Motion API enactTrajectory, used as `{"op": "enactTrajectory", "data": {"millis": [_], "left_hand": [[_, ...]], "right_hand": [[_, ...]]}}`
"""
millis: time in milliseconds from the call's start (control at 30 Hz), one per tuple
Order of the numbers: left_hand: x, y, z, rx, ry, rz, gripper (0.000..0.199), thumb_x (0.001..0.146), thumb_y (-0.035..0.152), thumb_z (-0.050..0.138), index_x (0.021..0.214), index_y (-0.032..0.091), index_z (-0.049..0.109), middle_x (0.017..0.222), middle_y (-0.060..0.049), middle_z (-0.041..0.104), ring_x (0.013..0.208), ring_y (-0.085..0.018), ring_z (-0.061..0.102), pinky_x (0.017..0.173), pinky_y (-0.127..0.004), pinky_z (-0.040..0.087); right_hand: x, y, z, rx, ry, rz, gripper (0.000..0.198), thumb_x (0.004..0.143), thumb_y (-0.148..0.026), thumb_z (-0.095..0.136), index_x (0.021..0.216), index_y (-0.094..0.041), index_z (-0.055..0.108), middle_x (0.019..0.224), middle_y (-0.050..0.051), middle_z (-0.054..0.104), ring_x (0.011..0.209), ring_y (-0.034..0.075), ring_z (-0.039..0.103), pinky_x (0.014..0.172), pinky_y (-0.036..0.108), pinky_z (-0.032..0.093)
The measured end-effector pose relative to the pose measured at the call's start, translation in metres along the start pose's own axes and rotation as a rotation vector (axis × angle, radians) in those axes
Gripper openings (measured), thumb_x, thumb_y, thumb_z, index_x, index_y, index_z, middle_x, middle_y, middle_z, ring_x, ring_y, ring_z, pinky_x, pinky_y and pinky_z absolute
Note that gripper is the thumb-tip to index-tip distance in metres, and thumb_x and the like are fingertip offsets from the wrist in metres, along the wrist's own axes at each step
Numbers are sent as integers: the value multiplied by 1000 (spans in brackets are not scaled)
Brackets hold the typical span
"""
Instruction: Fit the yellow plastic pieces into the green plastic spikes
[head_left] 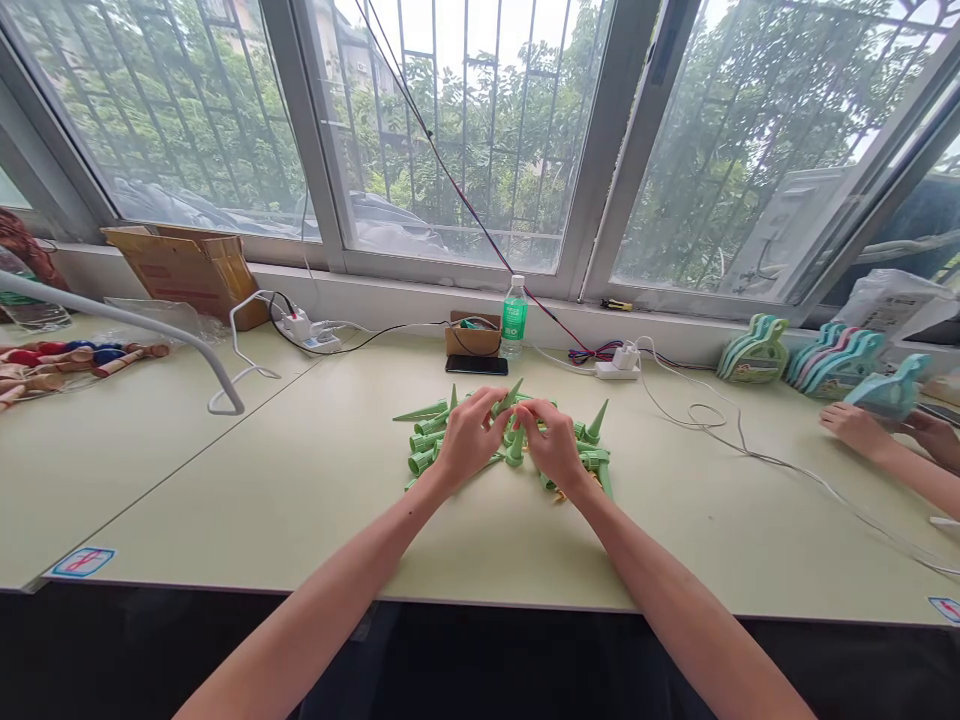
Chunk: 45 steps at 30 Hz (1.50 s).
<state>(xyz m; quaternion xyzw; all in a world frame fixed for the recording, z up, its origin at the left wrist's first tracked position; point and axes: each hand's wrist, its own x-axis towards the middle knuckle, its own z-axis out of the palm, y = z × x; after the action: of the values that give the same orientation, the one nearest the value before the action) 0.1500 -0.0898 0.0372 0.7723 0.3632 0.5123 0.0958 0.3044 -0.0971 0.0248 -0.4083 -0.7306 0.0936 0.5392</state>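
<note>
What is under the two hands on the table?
A pile of green cone spikes lies under the left hand and right hand. The spikes directly beneath the palms are hidden.

Bright, even daylight comes through the windows [480, 130] across the back, overcast and soft. Sky patches between the bars are blown out white; foliage outside looks hazy behind the glass. The pale surface [300, 500] is evenly lit with mild sheen, no hard glare. Shadows are faint and short, soft under the left hand [469, 438] and right hand [555, 442] and under the pile of green cones [427, 440]. Below the surface edge everything drops to near black. Strong wide-angle distortion: window frames bow and lean outward, the forearms stretch toward the bottom corners. Centre is sharp; edges are slightly soft, the other person's hands [862, 428] at far right smeared.
</note>
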Motion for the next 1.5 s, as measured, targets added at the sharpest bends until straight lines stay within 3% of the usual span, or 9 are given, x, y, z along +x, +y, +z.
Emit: {"op": "enactTrajectory", "data": {"millis": [467,933,1133,1367,1500], "left_hand": [[0,-1,1,61,23,88,15,93,28,53,104,23,61,94,-3,64,71,-11,58,66,-22,51],[1,-1,2,-36,78,9,17,91,33,55,102,22,62,93,-2,64,70,-10,58,56,-19,51],[1,3,1,-111,35,-6,19,90,31,56,104,21,64,104,-5,63,78,-12,62,58,-20,55],[3,4,2,-307,9,-210,30,90,39,54,113,20,59,112,-9,62,95,-20,66,57,-23,58],[6,0,3,-361,-12,-346,36,89,49,53,106,17,59,86,-6,63,74,-16,63,49,-21,52]], "right_hand": [[0,-3,0,7,23,49,40,99,-39,42,69,-21,60,71,2,66,71,17,58,72,29,43],[2,-4,-3,44,27,94,33,98,-41,44,84,-20,65,74,2,68,74,17,61,74,28,44],[4,1,-6,41,51,116,31,97,-42,45,84,-20,64,76,2,68,74,17,62,74,28,44],[5,1,-9,-6,102,107,32,98,-40,45,83,-20,63,74,2,67,74,17,61,74,28,43],[5,1,-10,-6,106,83,30,98,-39,46,84,-20,63,74,2,67,73,17,60,73,28,44]]}}
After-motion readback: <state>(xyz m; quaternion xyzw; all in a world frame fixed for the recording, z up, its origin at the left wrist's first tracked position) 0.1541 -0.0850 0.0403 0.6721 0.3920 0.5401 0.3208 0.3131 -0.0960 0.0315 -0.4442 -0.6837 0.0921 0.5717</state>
